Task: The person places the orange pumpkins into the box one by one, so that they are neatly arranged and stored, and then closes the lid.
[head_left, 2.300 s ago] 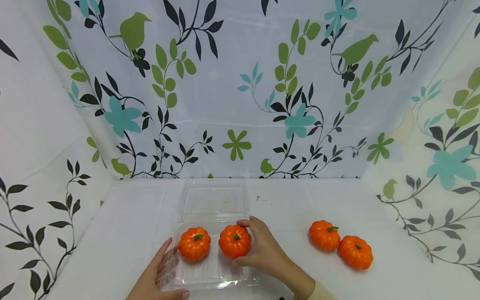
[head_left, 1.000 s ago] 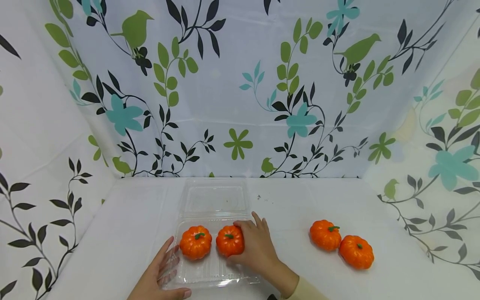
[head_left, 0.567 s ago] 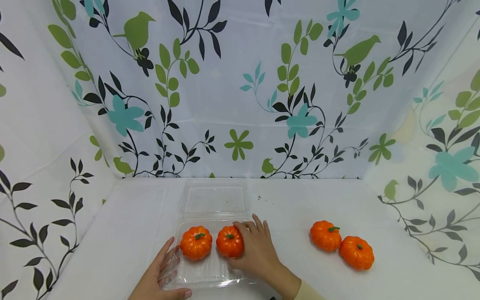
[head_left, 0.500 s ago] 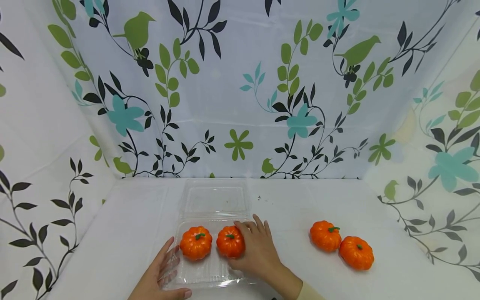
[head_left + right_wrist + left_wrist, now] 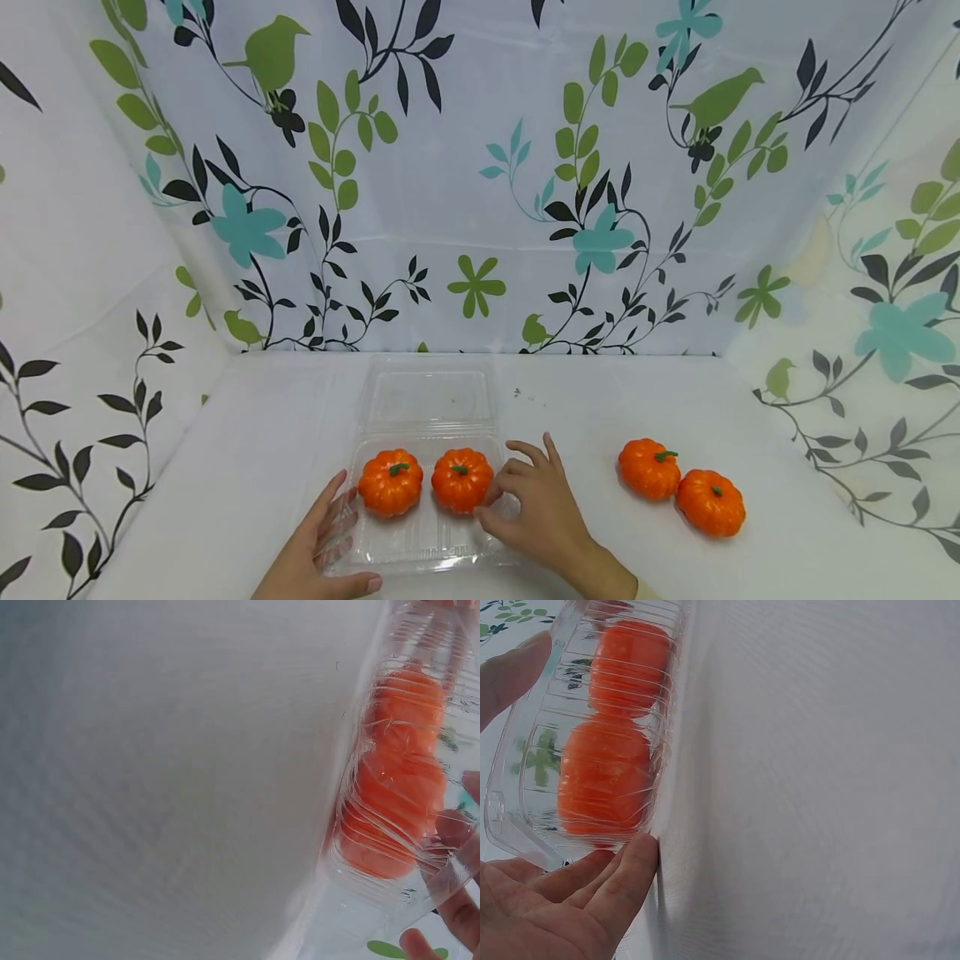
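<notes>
Clear plastic clamshell container (image 5: 420, 546) is lying open at lower centre of the frame, its lid (image 5: 429, 398) spreading flat behind. Two orange mini pumpkins are sitting inside, side by side with a slight gap, stems facing up: left pumpkin (image 5: 391, 485), right pumpkin (image 5: 462, 481). Left hand (image 5: 311, 546) is resting at the container's left wall, bottom edge of frame; straight fingers are showing through the plastic, steadying rather than clenching. Right hand (image 5: 538, 508) is hovering just right of the right pumpkin, grip loose, fingers spreading; cannot tell whether thumb and index tips are touching the pumpkin. Two more mini pumpkins are lying at lower right, touching each other: rear one (image 5: 649, 470), front one (image 5: 711, 503). White tabletop (image 5: 187, 533) is supporting everything; leaf-and-bird print curtain (image 5: 450, 183) is filling the upper frame.
</notes>
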`<control>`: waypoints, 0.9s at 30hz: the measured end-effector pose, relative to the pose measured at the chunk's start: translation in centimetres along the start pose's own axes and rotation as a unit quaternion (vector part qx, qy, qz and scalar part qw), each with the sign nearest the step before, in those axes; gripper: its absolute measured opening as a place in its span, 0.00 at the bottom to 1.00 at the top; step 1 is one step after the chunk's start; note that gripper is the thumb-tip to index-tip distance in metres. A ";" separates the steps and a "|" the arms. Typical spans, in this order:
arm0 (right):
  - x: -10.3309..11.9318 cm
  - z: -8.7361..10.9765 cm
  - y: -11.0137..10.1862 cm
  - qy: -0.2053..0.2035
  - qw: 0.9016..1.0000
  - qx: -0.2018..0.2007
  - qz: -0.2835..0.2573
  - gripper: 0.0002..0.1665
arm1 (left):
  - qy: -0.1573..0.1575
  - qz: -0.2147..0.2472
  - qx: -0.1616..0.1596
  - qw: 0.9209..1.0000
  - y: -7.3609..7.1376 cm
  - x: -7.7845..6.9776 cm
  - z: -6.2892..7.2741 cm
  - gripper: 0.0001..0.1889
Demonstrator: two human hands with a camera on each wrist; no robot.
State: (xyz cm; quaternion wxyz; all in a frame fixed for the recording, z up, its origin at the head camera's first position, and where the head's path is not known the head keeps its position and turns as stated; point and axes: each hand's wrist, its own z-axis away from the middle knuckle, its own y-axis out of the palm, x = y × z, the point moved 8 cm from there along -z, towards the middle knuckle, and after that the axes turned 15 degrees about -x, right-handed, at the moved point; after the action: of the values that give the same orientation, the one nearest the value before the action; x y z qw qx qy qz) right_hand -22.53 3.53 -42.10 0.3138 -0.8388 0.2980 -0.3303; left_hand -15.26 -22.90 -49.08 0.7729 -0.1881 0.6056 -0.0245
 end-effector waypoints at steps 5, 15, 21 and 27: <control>0.3 0.3 0.4 -0.024 0.999 0.026 0.017 0.06 | 0.005 -0.003 0.004 1.000 0.0 -0.1 0.0 0.72; 0.5 0.4 0.7 -0.013 0.998 0.062 0.015 0.08 | 0.012 0.005 0.006 1.000 0.0 -0.1 0.0 0.69; -0.4 0.3 -0.8 0.033 0.998 0.045 -0.034 0.06 | 0.010 0.011 0.007 1.000 0.0 -0.1 0.0 0.69; -1.6 -0.2 -3.5 0.063 0.996 -0.031 -0.051 0.06 | 0.009 0.008 0.004 1.000 0.0 -0.1 -0.1 0.69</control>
State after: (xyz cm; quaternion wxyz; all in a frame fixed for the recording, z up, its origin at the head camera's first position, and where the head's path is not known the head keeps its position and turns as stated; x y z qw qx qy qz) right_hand -22.65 6.80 -40.05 0.2508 -0.8398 0.2838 -0.3890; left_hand -15.32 -22.91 -49.02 0.7682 -0.1797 0.6141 -0.0226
